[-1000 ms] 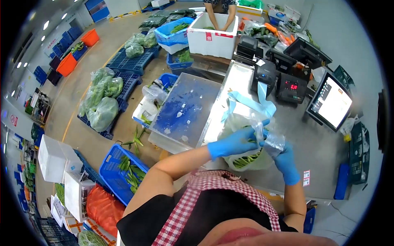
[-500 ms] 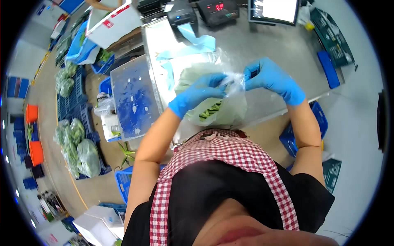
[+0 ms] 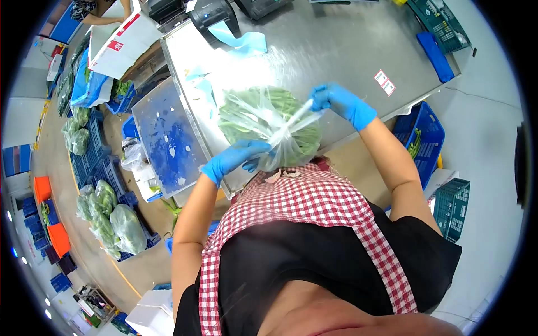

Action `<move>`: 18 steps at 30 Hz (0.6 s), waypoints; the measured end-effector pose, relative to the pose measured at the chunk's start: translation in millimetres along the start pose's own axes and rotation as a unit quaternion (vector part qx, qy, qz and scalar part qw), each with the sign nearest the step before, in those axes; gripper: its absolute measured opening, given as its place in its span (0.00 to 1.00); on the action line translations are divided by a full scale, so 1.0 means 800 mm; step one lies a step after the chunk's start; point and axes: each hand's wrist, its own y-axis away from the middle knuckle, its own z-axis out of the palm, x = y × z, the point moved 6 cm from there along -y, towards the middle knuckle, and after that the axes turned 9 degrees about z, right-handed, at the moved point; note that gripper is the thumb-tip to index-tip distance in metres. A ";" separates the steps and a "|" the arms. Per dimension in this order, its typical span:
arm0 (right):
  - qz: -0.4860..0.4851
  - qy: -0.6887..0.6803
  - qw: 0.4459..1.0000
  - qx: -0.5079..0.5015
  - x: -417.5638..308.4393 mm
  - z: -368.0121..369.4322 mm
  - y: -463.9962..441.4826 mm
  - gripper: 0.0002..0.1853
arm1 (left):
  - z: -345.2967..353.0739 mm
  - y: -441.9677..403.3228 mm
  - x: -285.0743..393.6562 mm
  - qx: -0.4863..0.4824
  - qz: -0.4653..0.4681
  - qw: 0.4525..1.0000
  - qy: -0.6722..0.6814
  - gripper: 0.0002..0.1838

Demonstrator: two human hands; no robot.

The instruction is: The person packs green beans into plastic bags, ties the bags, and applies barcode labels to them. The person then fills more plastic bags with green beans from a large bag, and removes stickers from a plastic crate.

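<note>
A clear plastic bag (image 3: 269,115) full of green vegetables sits at the near edge of the metal table (image 3: 336,50), its top gathered at the middle. My left hand (image 3: 238,159), in a blue glove, is closed on the bag's near left side. Raised at the bag's upper right, my right hand (image 3: 341,103), also gloved in blue, pinches a twisted end of the plastic that is pulled taut. Light blue strips (image 3: 246,42) lie behind the bag.
A black printer (image 3: 213,19) stands at the table's back left. A blue-stained board (image 3: 171,137) adjoins the left edge. Blue crates (image 3: 423,140) are on the floor at right. A co-worker's arm (image 3: 106,21) reaches over a white box (image 3: 126,42) at upper left.
The view has swung, shifting the table items leftward. The bag, open at the top earlier, is now gathered. My right hand has pulled its end out to the right.
</note>
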 end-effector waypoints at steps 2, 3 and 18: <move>-0.042 -0.157 0.986 -0.027 -0.018 0.020 0.006 0.04 | 0.011 0.002 0.018 -0.020 0.010 0.996 -0.092 0.14; -0.041 -0.218 0.975 -0.022 -0.012 0.012 -0.003 0.03 | -0.002 0.005 0.026 0.069 0.087 0.994 0.011 0.12; -0.063 -0.199 0.959 -0.190 -0.056 0.097 0.050 0.14 | 0.027 -0.027 0.097 0.146 0.230 0.962 -0.004 0.32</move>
